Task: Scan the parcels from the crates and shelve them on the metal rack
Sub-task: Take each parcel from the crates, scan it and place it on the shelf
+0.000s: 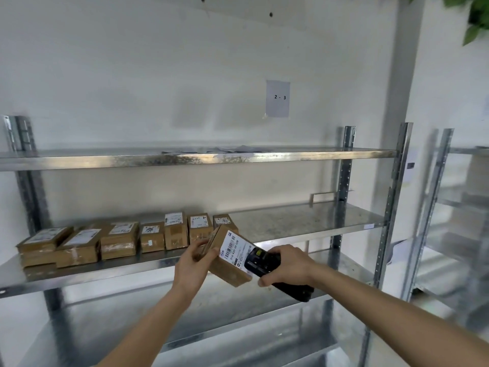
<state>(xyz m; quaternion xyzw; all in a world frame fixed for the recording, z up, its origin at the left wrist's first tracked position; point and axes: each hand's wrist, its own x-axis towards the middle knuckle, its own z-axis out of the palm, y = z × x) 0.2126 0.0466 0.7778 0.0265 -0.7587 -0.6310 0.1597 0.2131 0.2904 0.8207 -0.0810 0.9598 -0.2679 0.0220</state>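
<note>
Parcel (229, 256) tilted before the rack's middle shelf (304, 223) | left hand (192, 268) grips its end | right hand (287, 263) wraps the scanner (267, 266), touching the label (234, 249) | judgement: back off slightly, square to barcode, then shelve beside the boxed row (127, 237).

Likely stockroom: metal rack (201, 157), parcels (119, 239)

Box (229, 256) in my left hand (191, 268): matt brown cardboard, smooth white paper label. Scanner (275, 271) in my right hand (287, 263): black plastic, slight sheen. Rack (291, 221): galvanised metal, mottled, dully reflective. Shelved boxes (119, 239): cardboard, glossy tape.
</note>
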